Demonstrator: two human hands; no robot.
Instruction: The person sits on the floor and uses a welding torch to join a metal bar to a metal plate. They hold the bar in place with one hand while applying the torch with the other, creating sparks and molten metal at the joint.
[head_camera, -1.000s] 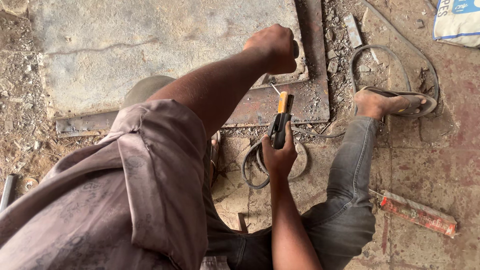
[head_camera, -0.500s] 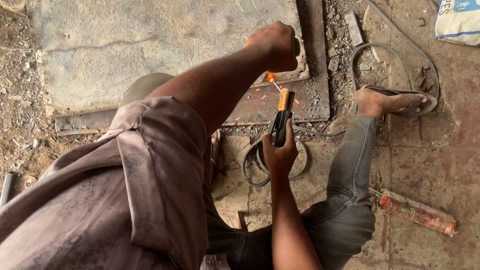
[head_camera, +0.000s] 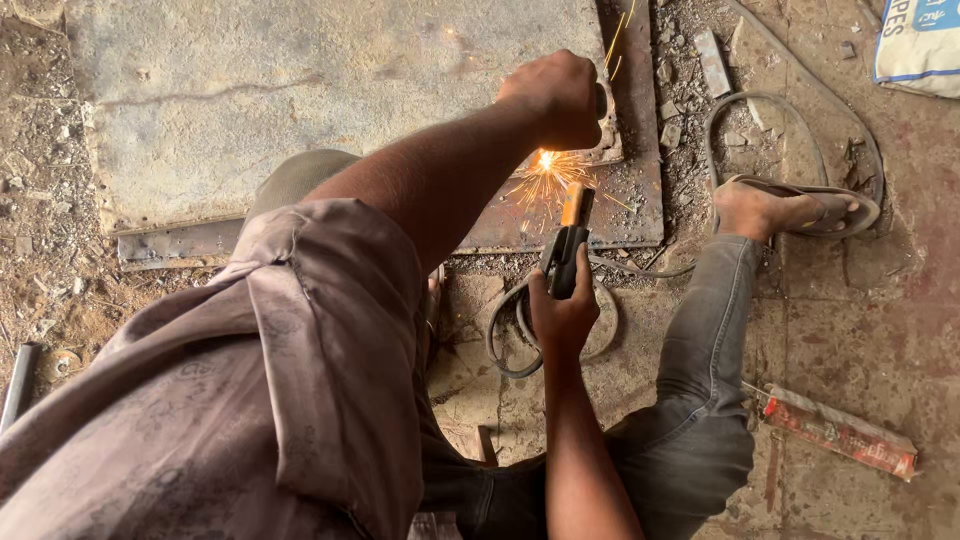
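My right hand (head_camera: 562, 312) grips a black welding electrode holder (head_camera: 562, 258) with an orange tip (head_camera: 574, 204). Its rod points up at a bright arc with orange sparks (head_camera: 546, 160) on a rusty steel plate (head_camera: 630, 215). My left hand (head_camera: 552, 95) is a closed fist just above the sparks. It clasps a small dark metal piece (head_camera: 601, 100) at the edge of a large grey sheet (head_camera: 300, 90). My left arm and its brown sleeve (head_camera: 270, 380) hide much of the plate's lower left.
A black cable (head_camera: 505, 345) loops on the floor under my right hand. My foot in a sandal (head_camera: 790, 205) rests to the right, beside another cable loop (head_camera: 760, 100). A red electrode box (head_camera: 840, 435) lies at lower right, a white sack (head_camera: 920, 45) at top right.
The arc has grown from a small glow to a bright burst of sparks. The electrode tip stays at the same spot; both hands have hardly moved.
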